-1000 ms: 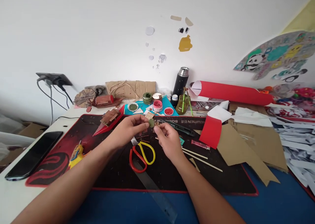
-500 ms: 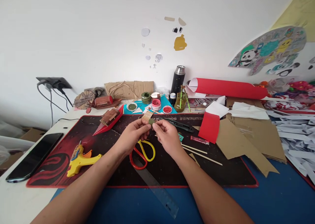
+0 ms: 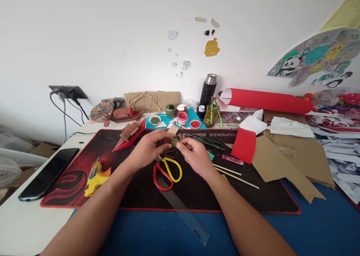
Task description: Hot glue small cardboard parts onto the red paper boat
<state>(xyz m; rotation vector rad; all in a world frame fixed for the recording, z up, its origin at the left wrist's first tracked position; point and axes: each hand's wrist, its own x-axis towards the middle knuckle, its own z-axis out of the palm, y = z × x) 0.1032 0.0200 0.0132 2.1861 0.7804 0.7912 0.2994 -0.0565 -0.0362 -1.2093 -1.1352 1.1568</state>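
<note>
Over the dark desk mat (image 3: 225, 196), I hold a small, flat, rounded dark green piece (image 3: 174, 141) between both hands. My right hand (image 3: 195, 154) pinches its right edge with thumb and fingers. At its left side are the bent fingers and thumb of my left hand (image 3: 149, 147), closed on it too. A small printed brown card (image 3: 173, 130) shows just behind the fingertips. Below the hands lie scissors (image 3: 171, 179) with one red and one yellow handle, over a clear ruler (image 3: 185, 218). Behind my right hand is a dark green craft knife (image 3: 210, 142).
A yellow glue gun (image 3: 95, 181) and a phone (image 3: 49, 173) lie left, with a red-hulled model boat (image 3: 129, 133) behind. Paint pots (image 3: 182, 118) stand at the back beside a black flask (image 3: 208, 91). Wooden sticks (image 3: 237, 177) and cut cardboard (image 3: 272, 158) lie right.
The green piece has tipped so that more of its flat face shows. My left fingers have stretched out over its top. The whole view has shifted slightly to the left.
</note>
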